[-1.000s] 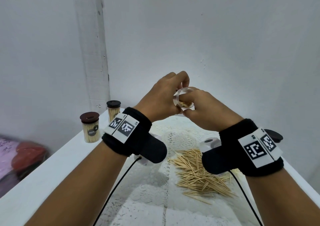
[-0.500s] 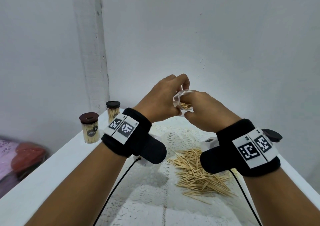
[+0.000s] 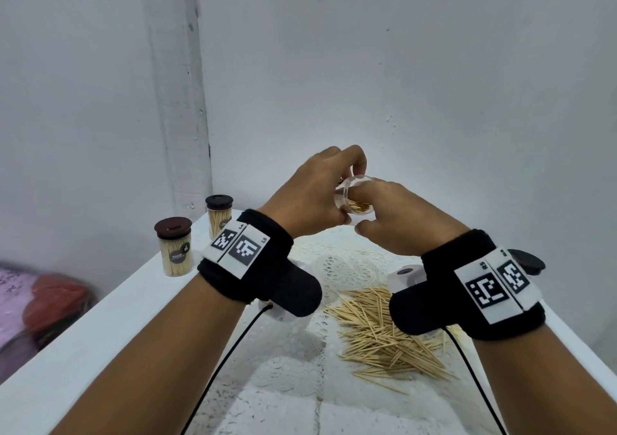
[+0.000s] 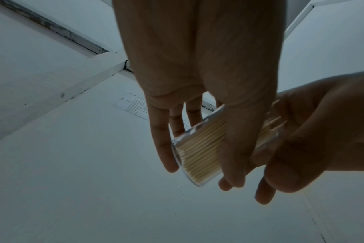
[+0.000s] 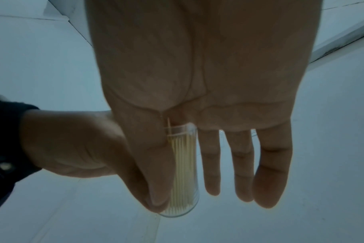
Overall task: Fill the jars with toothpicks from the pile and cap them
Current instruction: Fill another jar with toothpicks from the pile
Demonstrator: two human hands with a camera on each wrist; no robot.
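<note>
A clear jar (image 3: 342,197) partly filled with toothpicks is held tilted above the table, its mouth turned toward my right hand. My left hand (image 3: 314,197) grips it, thumb across its side (image 4: 239,144) and fingers behind. My right hand (image 3: 400,214) has its index finger in the jar's mouth, against the toothpick ends; its other fingers (image 5: 241,172) are stretched out. Through the wall of the jar (image 5: 184,172) the sticks lie in a neat parallel bundle. The loose toothpick pile (image 3: 384,334) lies on the lace cloth under my right wrist.
Two filled jars with dark brown caps (image 3: 175,251) (image 3: 218,216) stand along the table's left edge. A loose dark cap (image 3: 529,261) lies at the right, half hidden by my right wristband. White walls close the table's far side and right; it drops off on the left.
My right index finger has pushed further into the jar's mouth. Both hands and the jar have sunk slightly; the left grip is unchanged.
</note>
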